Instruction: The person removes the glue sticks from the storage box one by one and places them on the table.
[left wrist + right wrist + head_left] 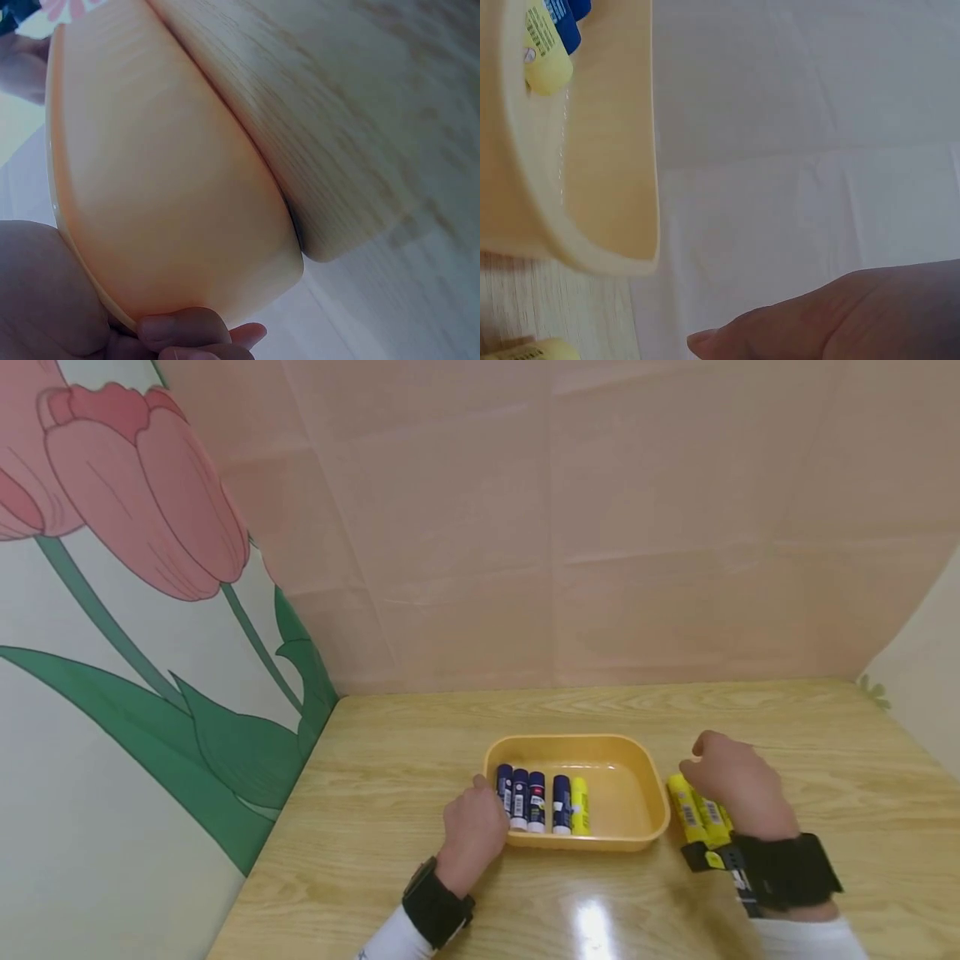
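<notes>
My left hand [474,827] grips the left end of a yellow-orange plastic tray [618,789], its fingers curled under the rim in the left wrist view. In the tray stand several dark blue glue sticks [537,802] and one yellow glue stick [580,806], leaning in a row toward the left. Just right of the tray, my right hand [742,781] hangs over several yellow glue sticks [686,810] on the table. Its fingers are loosely bent, with nothing seen in them. The hand partly covers those sticks.
The wood-grain table [390,752] carries the tray. A pink sheet [600,543] hangs behind it, and a wall with painted tulips [142,493] rises at the left. Near the right wristband lies a dark and white item [742,893], partly hidden.
</notes>
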`<state>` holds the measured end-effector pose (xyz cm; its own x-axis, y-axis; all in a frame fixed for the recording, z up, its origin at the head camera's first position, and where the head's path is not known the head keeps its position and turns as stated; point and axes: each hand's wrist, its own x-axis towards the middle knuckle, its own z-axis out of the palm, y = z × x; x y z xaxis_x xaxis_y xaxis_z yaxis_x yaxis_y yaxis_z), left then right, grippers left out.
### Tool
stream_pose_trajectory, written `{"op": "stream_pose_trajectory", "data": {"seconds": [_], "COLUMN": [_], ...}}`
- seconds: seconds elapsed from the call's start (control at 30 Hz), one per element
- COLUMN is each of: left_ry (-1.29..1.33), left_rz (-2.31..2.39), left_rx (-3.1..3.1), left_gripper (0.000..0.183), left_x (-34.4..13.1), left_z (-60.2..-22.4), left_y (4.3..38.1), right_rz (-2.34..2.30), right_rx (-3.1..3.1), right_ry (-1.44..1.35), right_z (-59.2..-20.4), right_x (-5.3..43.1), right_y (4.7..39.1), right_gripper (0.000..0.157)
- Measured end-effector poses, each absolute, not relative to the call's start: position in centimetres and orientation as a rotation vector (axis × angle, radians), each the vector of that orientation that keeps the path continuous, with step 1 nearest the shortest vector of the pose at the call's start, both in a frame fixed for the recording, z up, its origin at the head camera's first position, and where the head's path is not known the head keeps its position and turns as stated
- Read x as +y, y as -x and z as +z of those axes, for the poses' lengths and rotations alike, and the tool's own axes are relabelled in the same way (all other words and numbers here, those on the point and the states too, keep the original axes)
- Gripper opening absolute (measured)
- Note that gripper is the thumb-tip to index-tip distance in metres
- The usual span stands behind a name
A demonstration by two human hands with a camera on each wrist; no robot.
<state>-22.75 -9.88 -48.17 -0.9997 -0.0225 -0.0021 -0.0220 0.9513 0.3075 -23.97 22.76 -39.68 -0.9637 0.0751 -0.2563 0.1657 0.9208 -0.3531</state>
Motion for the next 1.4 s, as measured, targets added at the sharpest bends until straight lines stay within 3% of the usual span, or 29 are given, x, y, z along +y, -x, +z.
{"op": "stream_pose_trajectory", "data": {"seconds": [0.6,1.4], "left_ry": [-0.053,-0.015], "left_rz": [-0.533,-0.536], "left_rx": [-3.127,-3.095], "left_gripper": [0.033,0.031], "left_x": [-9.8,-10.0], "left_z": [-48.1,-48.6], "left_y": [22.7,22.9], "right_rz": [-0.557,-0.549], "right_rx": [2.918,3.006], "right_ry": [-0.207,-0.131], "right_z": [-40.5,-41.0], "right_x": [20.5,14.2], "right_y": [23.7,22.3], "right_gripper": [0.055,0.066]}}
